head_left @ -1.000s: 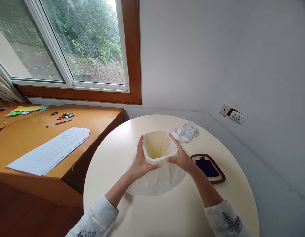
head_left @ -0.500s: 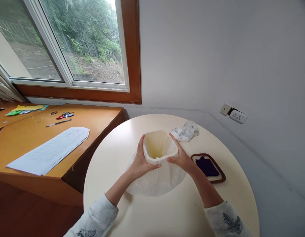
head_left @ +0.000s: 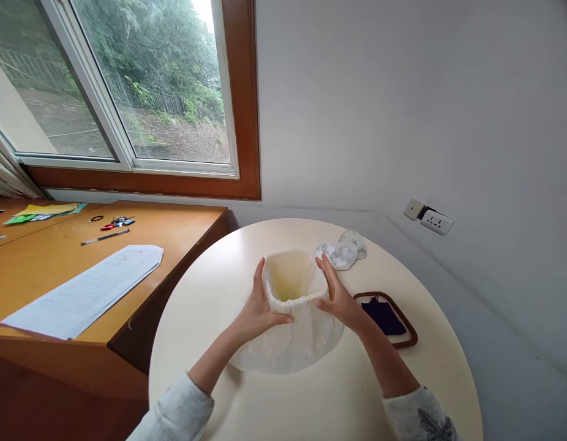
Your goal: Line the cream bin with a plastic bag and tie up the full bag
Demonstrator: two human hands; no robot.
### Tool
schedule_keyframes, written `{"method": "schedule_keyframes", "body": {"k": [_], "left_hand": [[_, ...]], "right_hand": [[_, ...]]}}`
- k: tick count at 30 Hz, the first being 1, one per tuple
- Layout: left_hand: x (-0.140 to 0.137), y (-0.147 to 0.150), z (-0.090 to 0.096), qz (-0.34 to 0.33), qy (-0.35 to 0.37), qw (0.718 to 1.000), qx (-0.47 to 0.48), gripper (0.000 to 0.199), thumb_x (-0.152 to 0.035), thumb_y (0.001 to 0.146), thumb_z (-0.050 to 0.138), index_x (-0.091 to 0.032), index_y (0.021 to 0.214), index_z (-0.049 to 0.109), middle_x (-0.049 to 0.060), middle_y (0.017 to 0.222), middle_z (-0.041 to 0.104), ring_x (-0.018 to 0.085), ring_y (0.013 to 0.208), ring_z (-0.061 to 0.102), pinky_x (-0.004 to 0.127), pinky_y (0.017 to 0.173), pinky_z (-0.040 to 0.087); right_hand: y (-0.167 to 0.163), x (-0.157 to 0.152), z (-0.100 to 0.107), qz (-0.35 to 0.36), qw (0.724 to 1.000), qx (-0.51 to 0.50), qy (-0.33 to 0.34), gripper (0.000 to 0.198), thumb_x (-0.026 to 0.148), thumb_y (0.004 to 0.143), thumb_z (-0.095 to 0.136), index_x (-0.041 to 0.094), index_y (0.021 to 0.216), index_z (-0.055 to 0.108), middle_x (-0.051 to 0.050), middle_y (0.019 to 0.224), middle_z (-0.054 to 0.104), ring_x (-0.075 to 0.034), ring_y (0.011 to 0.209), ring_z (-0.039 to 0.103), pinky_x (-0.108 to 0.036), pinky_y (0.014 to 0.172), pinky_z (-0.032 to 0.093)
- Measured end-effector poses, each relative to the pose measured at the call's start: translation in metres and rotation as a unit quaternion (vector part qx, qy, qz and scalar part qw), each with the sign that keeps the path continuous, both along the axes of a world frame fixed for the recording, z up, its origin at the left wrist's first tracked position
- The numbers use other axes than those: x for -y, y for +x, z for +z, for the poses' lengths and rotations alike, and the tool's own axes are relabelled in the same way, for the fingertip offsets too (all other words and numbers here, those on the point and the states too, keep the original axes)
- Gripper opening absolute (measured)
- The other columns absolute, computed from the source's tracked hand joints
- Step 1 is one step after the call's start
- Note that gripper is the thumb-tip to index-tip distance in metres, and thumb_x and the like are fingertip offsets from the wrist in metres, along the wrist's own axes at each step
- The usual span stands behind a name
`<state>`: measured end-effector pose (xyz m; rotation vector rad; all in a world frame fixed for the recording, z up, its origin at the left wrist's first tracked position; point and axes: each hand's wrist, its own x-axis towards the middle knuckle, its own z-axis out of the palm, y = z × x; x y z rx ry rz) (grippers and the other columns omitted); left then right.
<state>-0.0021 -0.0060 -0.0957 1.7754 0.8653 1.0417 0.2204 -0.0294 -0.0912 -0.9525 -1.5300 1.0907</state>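
A small bin (head_left: 290,278) with a yellowish inside stands upright on the round white table, lined with a translucent white plastic bag (head_left: 288,346). The bag is folded over the rim and flares out loosely around the lower sides. My left hand (head_left: 256,312) clasps the left side, its thumb across the front just below the rim. On the right side, my right hand (head_left: 336,297) presses with fingers at the back and the thumb near the front rim. The bin's outer wall is hidden by the bag.
Behind the bin lies a crumpled plastic bag (head_left: 345,250). A brown-rimmed tray (head_left: 414,337) with a dark purple cloth (head_left: 383,316) sits at the right. On the wooden desk (head_left: 191,229) are papers (head_left: 90,291), a pen (head_left: 104,237) and keys (head_left: 118,223).
My right thumb has come slightly off the front rim toward the right. My left hand has shifted a little on the bag, and the view has moved slightly.
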Motion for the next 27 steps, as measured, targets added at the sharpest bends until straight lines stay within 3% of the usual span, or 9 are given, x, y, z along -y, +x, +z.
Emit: {"method": "schedule_keyframes", "body": {"k": [2, 5, 7, 8, 12, 15, 19, 23, 27], "left_hand": [[-0.001, -0.008, -0.001, 0.003, 0.009, 1.000, -0.009, 0.123, -0.039, 0.057, 0.079, -0.037, 0.139, -0.012, 0.010, 0.151, 0.003, 0.034, 0.137, 0.011, 0.055, 0.106, 0.021], [-0.004, -0.022, -0.005, 0.026, 0.033, 0.999, 0.020, 0.111, -0.049, 0.061, 0.074, -0.036, 0.141, -0.002, 0.010, 0.151, 0.003, 0.032, 0.138, 0.006, 0.055, 0.108, 0.014], [-0.009, -0.031, -0.007, 0.055, 0.040, 0.995, 0.074, 0.092, -0.052, 0.068, 0.066, -0.033, 0.139, 0.012, 0.010, 0.148, 0.015, 0.030, 0.136, 0.016, 0.053, 0.109, 0.013], [-0.011, -0.034, -0.008, 0.081, 0.036, 0.991, 0.100, 0.079, -0.051, 0.072, 0.062, -0.031, 0.136, 0.021, 0.010, 0.145, 0.023, 0.028, 0.134, 0.023, 0.051, 0.110, 0.015], [-0.018, -0.040, -0.010, 0.219, 0.002, 0.962, 0.160, 0.034, -0.040, 0.078, 0.058, -0.023, 0.106, 0.051, 0.007, 0.115, 0.052, 0.022, 0.112, 0.050, 0.043, 0.101, 0.035], [-0.020, -0.039, -0.012, 0.272, -0.019, 0.948, 0.165, 0.022, -0.035, 0.074, 0.063, -0.019, 0.086, 0.055, 0.002, 0.088, 0.057, 0.018, 0.093, 0.058, 0.036, 0.088, 0.045], [-0.019, -0.036, -0.016, 0.277, -0.044, 0.946, 0.160, 0.018, -0.032, 0.071, 0.066, -0.018, 0.075, 0.055, -0.003, 0.074, 0.055, 0.014, 0.074, 0.059, 0.029, 0.077, 0.047], [-0.019, -0.035, -0.019, 0.279, -0.056, 0.948, 0.144, 0.017, -0.030, 0.070, 0.066, -0.018, 0.070, 0.054, -0.003, 0.067, 0.055, 0.014, 0.072, 0.059, 0.027, 0.071, 0.046], [-0.020, -0.035, -0.019, 0.285, -0.060, 0.949, 0.125, 0.017, -0.029, 0.069, 0.067, -0.018, 0.065, 0.054, -0.002, 0.064, 0.057, 0.015, 0.073, 0.060, 0.026, 0.066, 0.045]], "right_hand": [[0.012, 0.004, 0.001, -0.030, 0.999, 0.001, 0.015, 0.096, 0.055, 0.070, 0.063, 0.032, 0.143, 0.004, -0.006, 0.151, 0.011, -0.021, 0.138, 0.011, -0.042, 0.108, 0.023], [0.040, 0.013, 0.002, -0.135, 0.989, 0.067, 0.009, 0.059, 0.053, 0.080, 0.052, 0.029, 0.132, 0.040, -0.007, 0.141, 0.038, -0.023, 0.131, 0.033, -0.041, 0.104, 0.032], [0.063, 0.019, -0.002, -0.214, 0.967, 0.141, 0.008, 0.039, 0.050, 0.080, 0.051, 0.023, 0.106, 0.062, -0.008, 0.121, 0.057, -0.024, 0.116, 0.049, -0.038, 0.096, 0.040], [0.074, 0.022, -0.006, -0.241, 0.956, 0.166, 0.009, 0.036, 0.050, 0.079, 0.051, 0.021, 0.095, 0.065, -0.008, 0.111, 0.063, -0.024, 0.107, 0.055, -0.037, 0.090, 0.044], [0.107, 0.038, -0.025, -0.329, 0.905, 0.262, -0.060, 0.031, 0.049, 0.076, 0.051, 0.020, 0.073, 0.062, -0.004, 0.077, 0.067, -0.020, 0.073, 0.061, -0.032, 0.068, 0.048], [0.111, 0.052, -0.036, -0.304, 0.882, 0.348, -0.097, 0.030, 0.048, 0.077, 0.049, 0.022, 0.067, 0.058, -0.001, 0.068, 0.064, -0.018, 0.063, 0.058, -0.029, 0.060, 0.045], [0.100, 0.071, -0.045, -0.250, 0.862, 0.418, -0.140, 0.030, 0.049, 0.078, 0.046, 0.023, 0.065, 0.055, -0.001, 0.074, 0.063, -0.018, 0.064, 0.057, -0.029, 0.058, 0.043], [0.092, 0.084, -0.052, -0.242, 0.844, 0.445, -0.176, 0.028, 0.050, 0.077, 0.047, 0.024, 0.076, 0.056, -0.003, 0.085, 0.063, -0.021, 0.074, 0.058, -0.032, 0.062, 0.044], [0.089, 0.089, -0.053, -0.245, 0.847, 0.439, -0.171, 0.024, 0.045, 0.078, 0.045, 0.023, 0.077, 0.056, -0.004, 0.084, 0.064, -0.022, 0.075, 0.058, -0.032, 0.063, 0.043]]}}
